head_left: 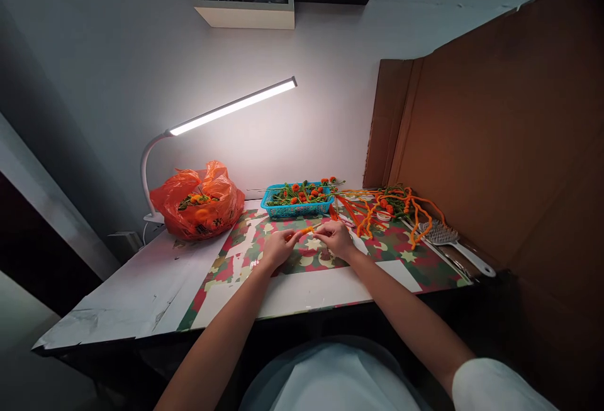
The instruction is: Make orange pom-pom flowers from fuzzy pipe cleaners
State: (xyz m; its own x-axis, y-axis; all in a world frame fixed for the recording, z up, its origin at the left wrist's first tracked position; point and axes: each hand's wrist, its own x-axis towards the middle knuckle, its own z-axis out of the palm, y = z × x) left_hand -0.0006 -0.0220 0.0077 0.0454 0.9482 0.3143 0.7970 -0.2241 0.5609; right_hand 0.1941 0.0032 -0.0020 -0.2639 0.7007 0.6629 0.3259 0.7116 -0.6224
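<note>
Over the middle of the patterned table, my left hand [279, 248] and my right hand [336, 239] face each other with fingertips pinched. Between them runs a short orange strand [307, 230] that looks like pipe cleaner, with a thin light stem toward the right fingers. Each hand grips one end of it; the fingers hide its tips. Just behind the hands, a blue basket [297, 211] holds several small orange flowers [302, 197] on green stems. Right of my right hand lie loose orange fuzzy strands [419, 213] in a tangle.
An orange plastic bag [207, 216] with orange and green pieces stands at the back left, beside a lit desk lamp [231, 107]. A white-handled brush [455, 244] lies on the right edge. Tall cardboard [495, 121] walls the right side; a shelf [250, 17] hangs above.
</note>
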